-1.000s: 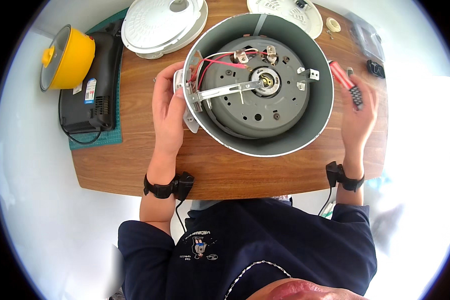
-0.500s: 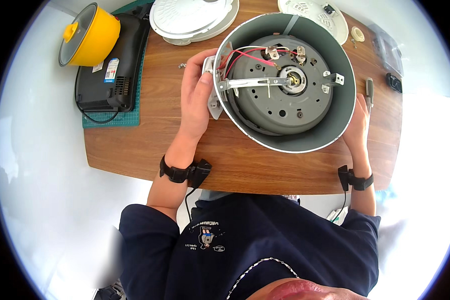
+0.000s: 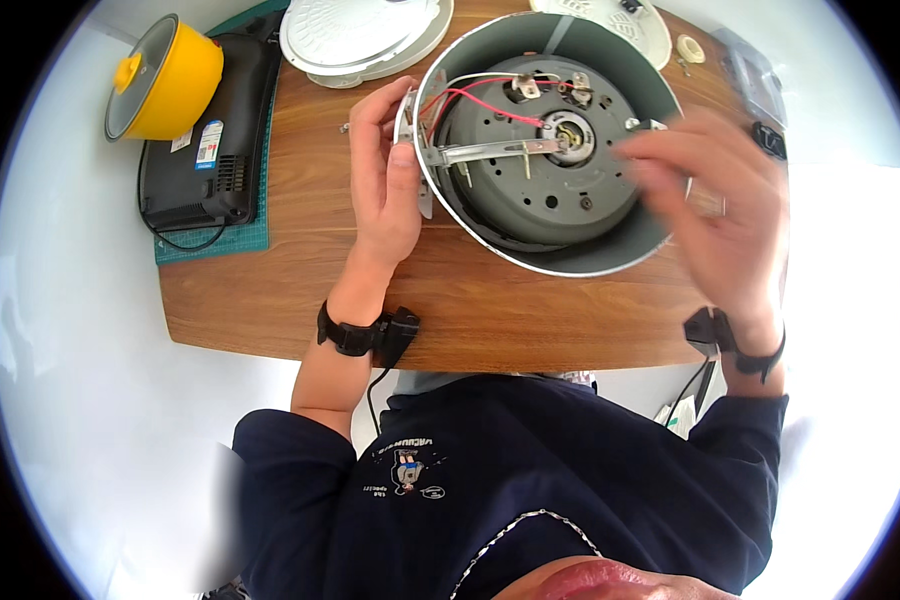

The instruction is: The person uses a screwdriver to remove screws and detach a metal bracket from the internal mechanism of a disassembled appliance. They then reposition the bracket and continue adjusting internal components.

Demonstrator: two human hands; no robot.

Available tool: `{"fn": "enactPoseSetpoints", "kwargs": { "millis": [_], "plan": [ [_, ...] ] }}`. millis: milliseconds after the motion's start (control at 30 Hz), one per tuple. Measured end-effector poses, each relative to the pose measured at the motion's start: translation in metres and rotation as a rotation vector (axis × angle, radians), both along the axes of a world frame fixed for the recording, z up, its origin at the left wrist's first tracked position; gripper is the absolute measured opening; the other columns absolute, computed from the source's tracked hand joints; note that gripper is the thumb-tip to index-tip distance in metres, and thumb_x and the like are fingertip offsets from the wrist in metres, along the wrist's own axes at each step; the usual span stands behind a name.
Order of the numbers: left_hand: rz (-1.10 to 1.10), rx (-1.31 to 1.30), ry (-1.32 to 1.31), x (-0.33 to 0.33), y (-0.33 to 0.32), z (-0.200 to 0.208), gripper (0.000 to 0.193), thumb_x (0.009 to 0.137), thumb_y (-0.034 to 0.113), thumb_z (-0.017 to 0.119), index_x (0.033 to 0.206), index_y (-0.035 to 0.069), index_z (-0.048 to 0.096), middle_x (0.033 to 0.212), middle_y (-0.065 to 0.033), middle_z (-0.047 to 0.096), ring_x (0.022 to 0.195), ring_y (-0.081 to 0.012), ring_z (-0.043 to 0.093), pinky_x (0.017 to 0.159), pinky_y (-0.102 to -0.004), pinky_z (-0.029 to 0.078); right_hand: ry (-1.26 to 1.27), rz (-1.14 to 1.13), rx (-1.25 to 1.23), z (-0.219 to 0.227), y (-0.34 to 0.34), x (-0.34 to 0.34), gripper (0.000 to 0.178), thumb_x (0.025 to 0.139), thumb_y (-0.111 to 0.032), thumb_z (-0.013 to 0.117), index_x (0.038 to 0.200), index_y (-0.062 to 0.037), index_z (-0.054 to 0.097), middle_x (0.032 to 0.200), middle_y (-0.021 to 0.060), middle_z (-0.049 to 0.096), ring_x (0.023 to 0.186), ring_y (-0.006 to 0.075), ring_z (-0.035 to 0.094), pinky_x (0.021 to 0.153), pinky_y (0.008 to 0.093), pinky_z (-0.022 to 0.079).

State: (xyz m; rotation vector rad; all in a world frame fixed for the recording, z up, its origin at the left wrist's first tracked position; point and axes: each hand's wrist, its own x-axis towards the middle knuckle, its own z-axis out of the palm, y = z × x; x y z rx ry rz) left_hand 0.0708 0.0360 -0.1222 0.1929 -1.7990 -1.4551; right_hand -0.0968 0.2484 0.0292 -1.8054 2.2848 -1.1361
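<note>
A round metal rice cooker housing [image 3: 560, 262] stands with its open underside up. Inside it sit a grey heating plate [image 3: 500, 185], red wires [image 3: 485, 103], a white wire and a metal strip [image 3: 490, 152] reaching from the left wall to the round centre part [image 3: 570, 140]. My left hand [image 3: 385, 185] is closed around the white plastic piece [image 3: 406, 115] on the housing's left side. Over the right rim, my right hand [image 3: 725, 200] is smeared by motion, its fingertips above the plate's right part; whether they hold anything does not show.
At the back left, a yellow pot [image 3: 185, 85] rests on a black appliance [image 3: 195, 180] atop a green cutting mat [image 3: 210, 245]. White plastic covers [image 3: 365, 35] lie behind the housing. A small cream ring [image 3: 690, 48] and clear plastic case [image 3: 750, 75] lie at the back right.
My right hand has lifted from the housing's right outer side and swung inward over its rim. The left hand keeps its grip. The whole view has shifted slightly.
</note>
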Motion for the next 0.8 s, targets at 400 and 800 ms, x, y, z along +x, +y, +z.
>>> {"fn": "enactPoseSetpoints", "kwargs": {
  "millis": [400, 800],
  "plan": [
    [-0.018, -0.113, 0.095, -0.007, -0.004, -0.001, 0.054, 0.111, 0.037, 0.045, 0.148, -0.002, 0.043, 0.142, -0.0122, 0.045, 0.124, -0.0222, 0.053, 0.106, -0.038, 0.045, 0.437, 0.129, 0.009, -0.036, -0.087, 0.018, 0.012, 0.089, -0.018, 0.071, 0.089, -0.0151, 0.082, 0.08, 0.0049, 0.062, 0.082, 0.0273, 0.064, 0.076, 0.0394, 0.052],
    [0.001, -0.099, 0.151, -0.008, -0.002, -0.004, 0.051, 0.11, 0.038, 0.049, 0.143, 0.0, 0.05, 0.134, -0.0105, 0.05, 0.118, -0.0196, 0.055, 0.102, -0.0355, 0.046, 0.571, 0.131, 0.308, 0.001, -0.097, 0.033, 0.016, 0.087, -0.024, 0.067, 0.083, -0.0139, 0.079, 0.098, 0.0112, 0.06, 0.103, 0.0308, 0.056, 0.092, 0.0467, 0.043]
  ]
}}
